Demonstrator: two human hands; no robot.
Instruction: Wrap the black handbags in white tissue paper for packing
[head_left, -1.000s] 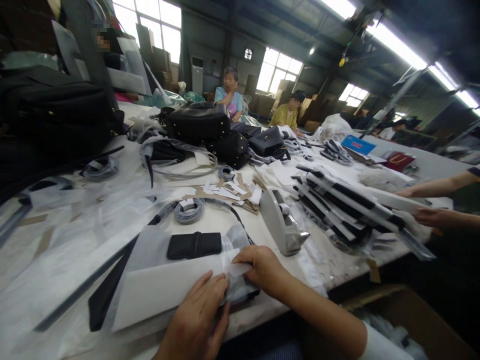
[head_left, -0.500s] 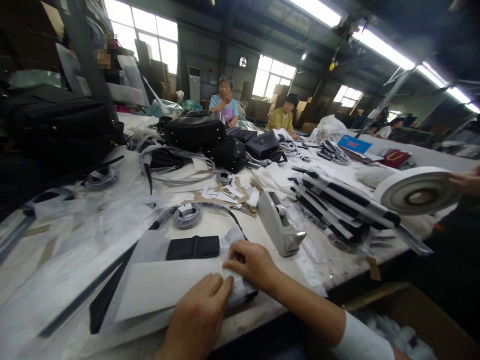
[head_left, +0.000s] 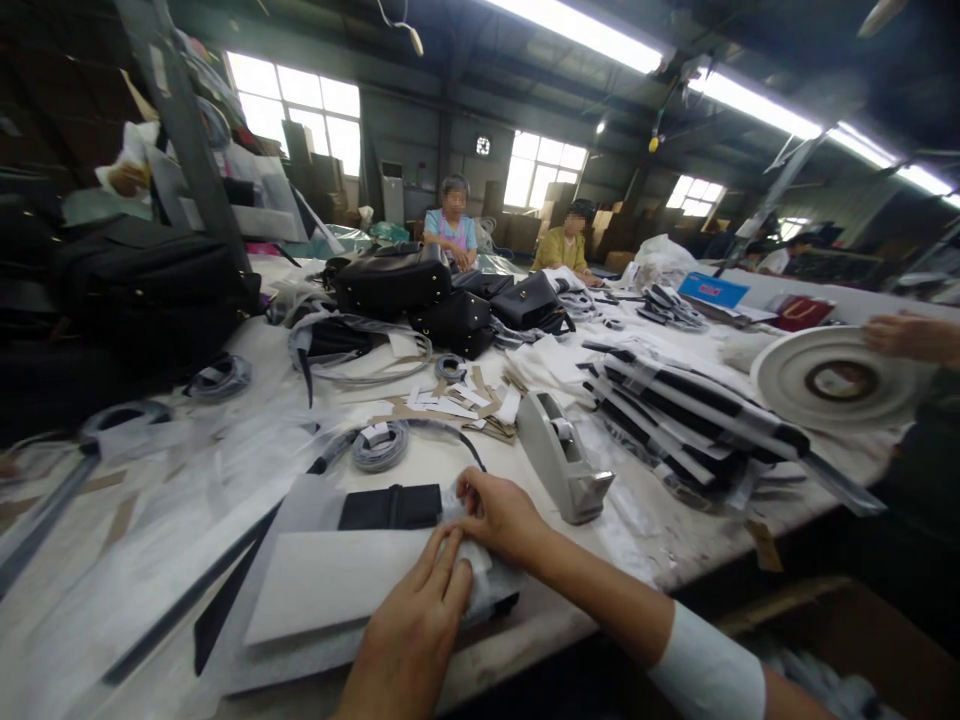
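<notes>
A flat black leather piece (head_left: 391,507) with a raised band across its middle lies in front of me on a translucent wrapping sheet (head_left: 304,507). Below it, a white sheet (head_left: 330,585) covers part of the wrap. My left hand (head_left: 420,610) rests flat on the white sheet's right end, fingers stretched forward. Just beyond those fingertips, my right hand (head_left: 501,515) pinches the crumpled right edge of the wrap with thumb and fingers. Dark material shows under the wrap by my right wrist; its shape is mostly hidden. A coiled wrapped strap (head_left: 380,447) sits behind the black piece.
A grey tape dispenser (head_left: 564,460) stands right of my right hand. Beyond it lie wrapped black pieces (head_left: 682,405) in a pile. Another person's hand (head_left: 911,338) holds a large white roll (head_left: 787,375). Black bags (head_left: 394,275) and paper strips (head_left: 442,400) lie farther back.
My left hand's fingers have straightened and moved forward over the sheet, close to my right fingertips. My right hand stays at the wrap's edge. The view has shifted slightly.
</notes>
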